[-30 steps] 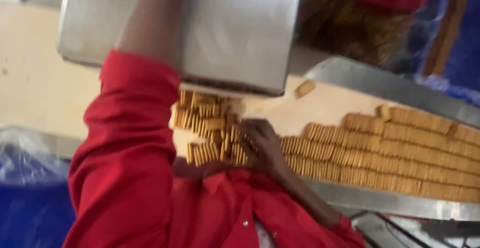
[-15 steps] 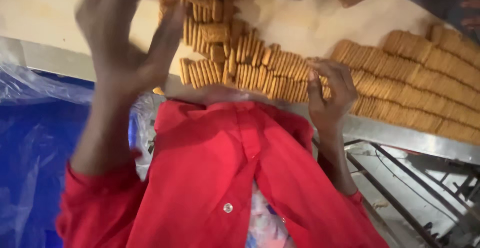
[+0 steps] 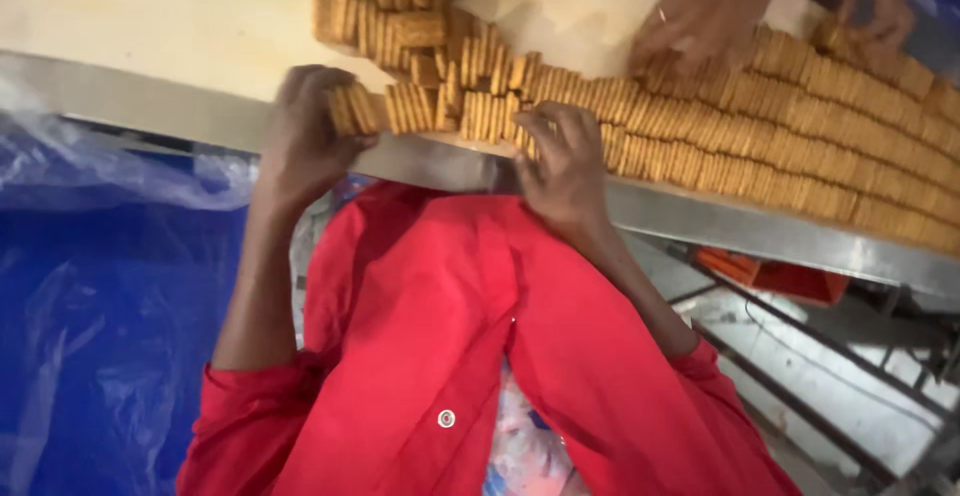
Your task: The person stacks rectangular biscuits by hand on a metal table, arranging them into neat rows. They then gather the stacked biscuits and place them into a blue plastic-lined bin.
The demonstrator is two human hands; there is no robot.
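Blue plastic sheeting (image 3: 110, 286) hangs at the far left. The left hand (image 3: 300, 141) curls its fingers round the left end of a row of biscuits (image 3: 440, 111), thin tan rectangles standing on edge and packed face to face. The row's long axis runs left to right along the near steel edge of the worktop (image 3: 200, 21). The right hand (image 3: 565, 161) presses loosely bent fingers against the row's other end, so the biscuits lie between both hands. Further right, a co-worker's hand (image 3: 700, 21) rests on longer biscuit rows (image 3: 830, 146).
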